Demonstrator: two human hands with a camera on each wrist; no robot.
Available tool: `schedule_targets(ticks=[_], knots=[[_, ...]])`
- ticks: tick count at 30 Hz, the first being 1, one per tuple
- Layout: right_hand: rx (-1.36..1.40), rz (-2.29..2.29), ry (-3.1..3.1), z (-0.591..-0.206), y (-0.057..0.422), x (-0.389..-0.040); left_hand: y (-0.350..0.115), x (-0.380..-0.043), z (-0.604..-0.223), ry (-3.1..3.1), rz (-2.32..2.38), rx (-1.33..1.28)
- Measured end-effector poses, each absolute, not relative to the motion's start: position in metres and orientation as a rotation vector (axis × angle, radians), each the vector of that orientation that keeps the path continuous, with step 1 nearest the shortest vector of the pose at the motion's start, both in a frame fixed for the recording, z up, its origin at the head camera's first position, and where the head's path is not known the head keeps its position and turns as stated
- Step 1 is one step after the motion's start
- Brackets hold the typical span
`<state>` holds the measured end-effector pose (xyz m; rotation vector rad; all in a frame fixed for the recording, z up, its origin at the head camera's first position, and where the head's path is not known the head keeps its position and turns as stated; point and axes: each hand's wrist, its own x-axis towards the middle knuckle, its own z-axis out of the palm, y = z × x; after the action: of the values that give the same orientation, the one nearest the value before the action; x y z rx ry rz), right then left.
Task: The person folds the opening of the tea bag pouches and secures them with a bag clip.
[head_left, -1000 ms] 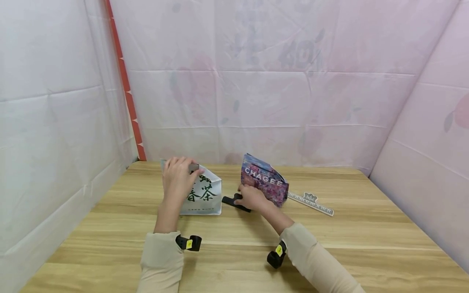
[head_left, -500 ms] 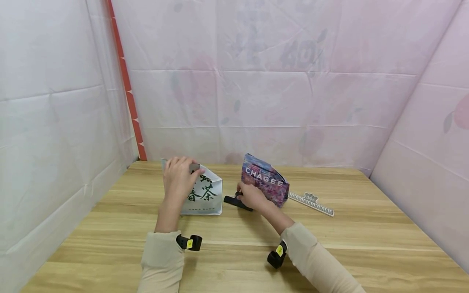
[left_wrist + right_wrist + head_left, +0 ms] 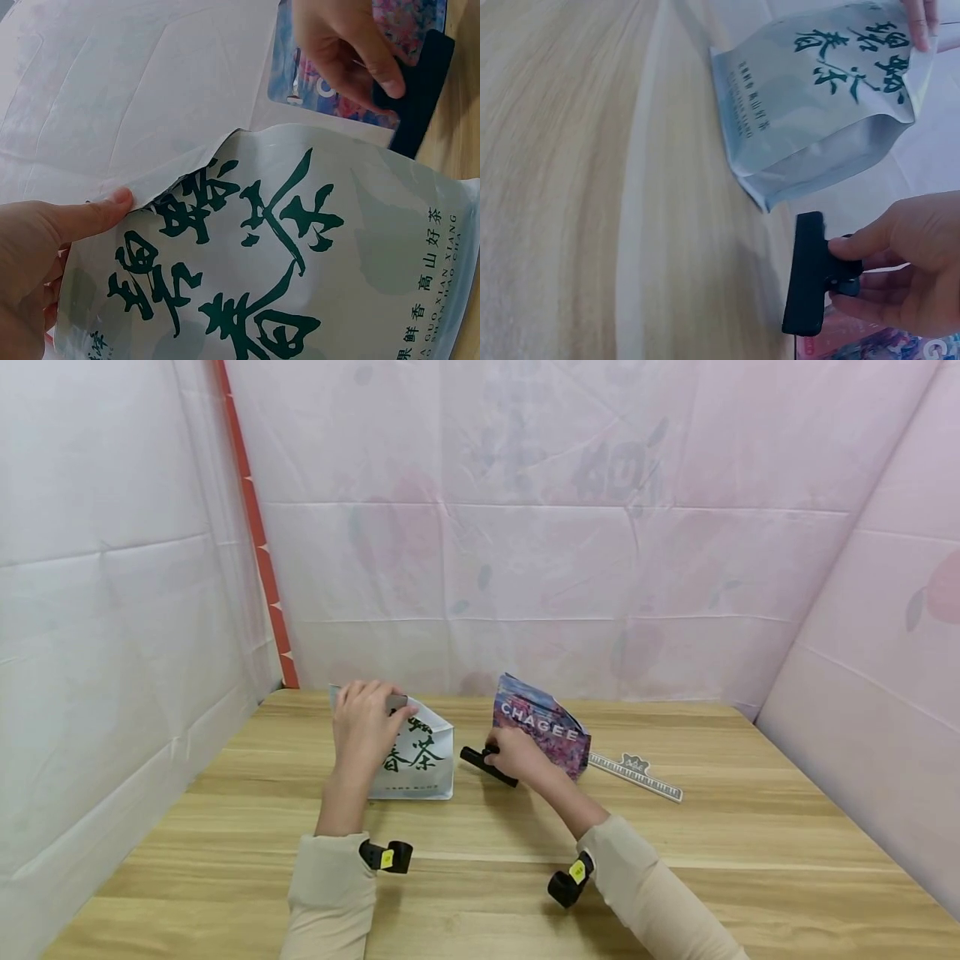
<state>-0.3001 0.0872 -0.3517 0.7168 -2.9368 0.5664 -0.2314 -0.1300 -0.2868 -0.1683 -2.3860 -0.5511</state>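
Black clip (image 3: 806,277) in right hand (image 3: 517,756), white bag (image 3: 420,770) in left hand (image 3: 363,727)

Nearest: two beige sleeves, the left sleeve (image 3: 330,902) and right sleeve (image 3: 663,897), reaching in over a wood-grain table (image 3: 465,885). Black camera on each wrist: left camera (image 3: 400,857), right camera (image 3: 566,889), both with a yellow tag.

Farther in, the hands. Right: thumb and fingers closed on the black clip's handle, its long bar pointing away from the palm. Whether the clip touches the table, cannot tell. It sits between the two bags, near the white bag's right side but apart from it. In the left wrist view, the bag's edge hides one end of the clip.

Left: narrow pinch on the white bag's top edge, thumb on the front, fingers mostly hidden behind. The bag stands on the table, large dark green characters facing the person, and the hand covers its upper left.

Just beyond the right hand, a purple bag (image 3: 542,720), lettered CHAGEE, stands upright; hand and forearm block its lower part in the head view. By its right edge, a white bar (image 3: 637,778) with a keyboard pattern and a shaped tab, lying on the table, inner end hidden by the bag.

Farthest: pale, creased back sheet (image 3: 525,560) with faint pink print; red strip (image 3: 258,539) slanting down at its left.
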Motion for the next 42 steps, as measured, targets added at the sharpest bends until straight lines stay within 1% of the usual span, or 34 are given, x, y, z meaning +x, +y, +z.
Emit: schedule_targets(ticks=[11, 18, 31, 42], knots=[[0.590, 0.877, -2.813, -0.335, 0.087, -0.296, -0.131, -0.232, -0.287, -2.390, -0.551, -0.168], [0.636, 0.946, -2.770, -0.329, 0.087, -0.294, -0.132, -0.232, -0.287, -2.410, -0.555, -0.160], [0.667, 1.254, -2.410, -0.315, 0.082, -0.289, -0.132, -0.231, -0.286, -2.393, -0.565, -0.170], [0.674, 1.354, -2.308, -0.300, 0.075, -0.279, -0.131, -0.231, -0.287, -2.383, -0.541, -0.169]])
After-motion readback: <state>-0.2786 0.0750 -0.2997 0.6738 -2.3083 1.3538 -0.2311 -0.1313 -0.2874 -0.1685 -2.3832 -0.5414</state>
